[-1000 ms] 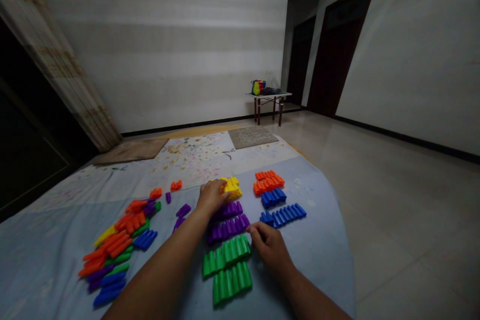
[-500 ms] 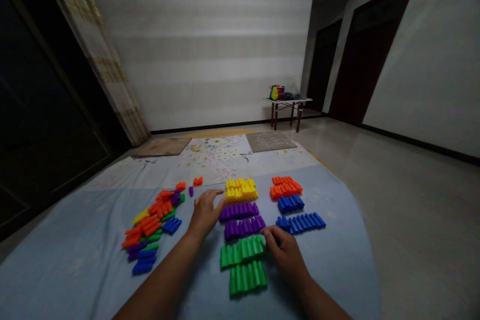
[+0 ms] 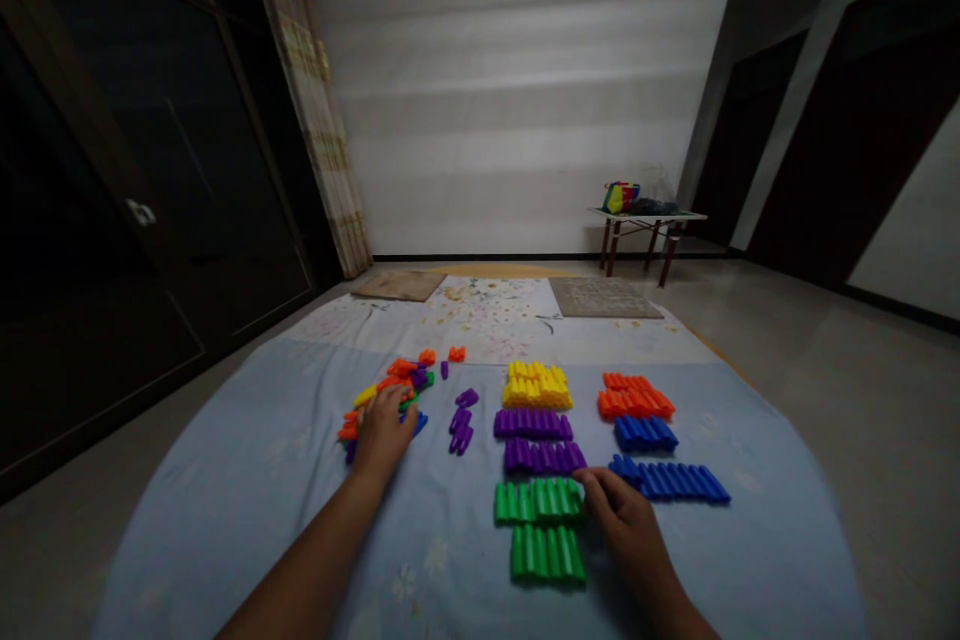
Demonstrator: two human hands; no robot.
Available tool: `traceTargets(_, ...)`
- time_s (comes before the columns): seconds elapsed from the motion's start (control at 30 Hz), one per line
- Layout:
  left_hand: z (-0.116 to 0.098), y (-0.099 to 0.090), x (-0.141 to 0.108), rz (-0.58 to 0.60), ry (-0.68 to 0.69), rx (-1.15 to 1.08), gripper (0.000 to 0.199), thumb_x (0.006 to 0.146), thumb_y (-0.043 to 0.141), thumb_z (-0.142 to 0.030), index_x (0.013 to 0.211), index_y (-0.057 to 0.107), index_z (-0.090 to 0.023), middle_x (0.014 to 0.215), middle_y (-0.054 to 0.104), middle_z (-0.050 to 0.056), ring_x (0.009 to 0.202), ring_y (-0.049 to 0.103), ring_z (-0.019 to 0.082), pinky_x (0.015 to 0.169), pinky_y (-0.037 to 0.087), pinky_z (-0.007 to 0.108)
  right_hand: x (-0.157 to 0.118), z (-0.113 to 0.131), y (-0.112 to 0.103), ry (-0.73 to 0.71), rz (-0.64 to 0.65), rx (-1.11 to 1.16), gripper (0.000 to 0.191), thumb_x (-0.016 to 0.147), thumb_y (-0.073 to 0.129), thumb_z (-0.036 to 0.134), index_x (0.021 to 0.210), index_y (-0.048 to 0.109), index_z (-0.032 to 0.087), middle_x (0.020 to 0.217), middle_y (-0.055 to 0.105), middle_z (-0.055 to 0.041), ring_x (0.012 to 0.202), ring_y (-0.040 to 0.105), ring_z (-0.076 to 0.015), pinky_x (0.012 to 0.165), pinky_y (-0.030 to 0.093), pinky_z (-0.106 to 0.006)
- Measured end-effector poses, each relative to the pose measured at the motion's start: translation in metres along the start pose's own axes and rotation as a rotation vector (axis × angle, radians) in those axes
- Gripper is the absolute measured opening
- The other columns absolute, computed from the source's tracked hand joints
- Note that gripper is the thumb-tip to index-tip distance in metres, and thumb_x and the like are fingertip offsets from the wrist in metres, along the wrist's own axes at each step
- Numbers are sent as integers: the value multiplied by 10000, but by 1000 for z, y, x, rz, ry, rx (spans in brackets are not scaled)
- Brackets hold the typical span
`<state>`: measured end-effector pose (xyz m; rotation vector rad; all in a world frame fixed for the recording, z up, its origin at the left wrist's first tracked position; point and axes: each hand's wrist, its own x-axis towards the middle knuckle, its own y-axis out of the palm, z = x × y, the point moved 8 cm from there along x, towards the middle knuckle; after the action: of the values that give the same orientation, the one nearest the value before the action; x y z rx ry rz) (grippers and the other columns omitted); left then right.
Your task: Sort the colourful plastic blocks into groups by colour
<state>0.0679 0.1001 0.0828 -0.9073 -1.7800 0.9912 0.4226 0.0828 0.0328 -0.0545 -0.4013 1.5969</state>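
My left hand (image 3: 385, 434) is over the mixed pile of bullet-shaped plastic pieces (image 3: 400, 372) at the left, thumb and fingers apart, covering part of it. Several loose purple pieces (image 3: 462, 420) lie just right of that hand. With fingers pinched, my right hand (image 3: 624, 512) rests at the right end of the purple rows (image 3: 538, 457) and green rows (image 3: 536, 502); anything between its fingertips is hidden. Behind the purple rows stand yellow rows (image 3: 537, 387). Beyond my right hand lie blue pieces (image 3: 679, 480), a shorter blue row (image 3: 645, 434) and orange rows (image 3: 636, 398).
A blue and floral cloth (image 3: 285, 480) covers the round table. Two flat mats, one brown (image 3: 399, 286) and one grey (image 3: 604, 298), lie at its far edge. Against the back wall a small table (image 3: 651, 217) holds a colourful bag (image 3: 621, 197).
My left hand has moved left from beside the yellow and purple rows to the mixed pile. Loose purple pieces now show where it was. The view has turned left; my right hand stays by the rows.
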Motion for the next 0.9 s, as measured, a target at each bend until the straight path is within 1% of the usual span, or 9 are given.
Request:
traceTargets(0.13, 43, 0, 4, 31, -173, 86, 533, 801, 422, -424, 1239, 468, -123, 1344, 420, 208, 1243, 351, 366, 977, 289, 523, 0, -5, 6, 23, 50, 10, 438, 808, 461, 553, 821, 655, 161, 667, 613, -23, 632, 558, -174, 558, 425, -232)
traceTargets(0.23, 50, 8, 1, 104, -196, 102, 570, 796, 413, -466, 1260, 456, -139, 1343, 436, 186, 1246, 370, 333, 978, 320, 467, 1, -9, 10, 34, 75, 17, 437, 807, 461, 547, 829, 654, 156, 656, 600, -22, 622, 550, -176, 545, 420, -237)
traceTargets(0.33, 39, 18, -7, 159, -163, 98, 565, 795, 402, -483, 1268, 459, -180, 1386, 400, 145, 1261, 371, 276, 986, 331, 400, 1, -12, 13, 39, 90, 18, 436, 808, 460, 544, 835, 655, 156, 630, 592, -18, 597, 541, -172, 528, 412, -238)
traceTargets(0.4, 26, 23, -13, 181, -133, 97, 566, 794, 392, -499, 1277, 452, -210, 1405, 380, 127, 1280, 348, 260, 1001, 309, 408, 1, -12, 12, 44, 85, 22, 431, 804, 466, 543, 836, 658, 159, 628, 602, -19, 593, 545, -174, 522, 413, -241)
traceTargets(0.53, 2, 25, -28, 204, -93, 124, 580, 797, 371, -516, 1291, 439, -219, 1398, 388, 138, 1283, 341, 277, 1011, 272, 460, 2, -10, 7, 34, 55, 33, 425, 794, 479, 546, 818, 664, 165, 680, 635, -31, 626, 571, -182, 555, 438, -248)
traceTargets(0.67, -18, 22, -42, 254, -40, 104, 590, 796, 383, -500, 1295, 436, -189, 1420, 341, 161, 1261, 378, 296, 1009, 287, 445, 5, -3, 1, 13, 23, -4, 461, 773, 476, 586, 786, 666, 166, 638, 626, -30, 609, 573, -181, 553, 445, -251)
traceTargets(0.8, -32, 20, -51, 340, 24, -115, 611, 791, 409, -483, 1316, 399, -170, 1472, 247, 122, 1315, 303, 248, 1051, 268, 377, 6, 4, -5, -10, -4, -24, 508, 756, 461, 625, 769, 666, 161, 576, 594, -20, 575, 559, -172, 535, 438, -247)
traceTargets(0.87, -38, 19, -51, 390, 78, -287, 627, 778, 429, -497, 1304, 407, -156, 1450, 304, 112, 1327, 282, 217, 1061, 271, 339, 6, 6, -7, -20, -24, -28, 509, 764, 454, 619, 773, 666, 156, 561, 581, -13, 560, 550, -164, 532, 431, -244)
traceTargets(0.9, -39, 18, -49, 406, 89, -371, 622, 772, 438, -503, 1290, 422, -159, 1423, 358, 105, 1312, 313, 208, 1047, 299, 327, 5, 6, -9, -22, -33, -32, 504, 770, 452, 610, 781, 667, 154, 556, 574, -9, 550, 544, -159, 525, 426, -242)
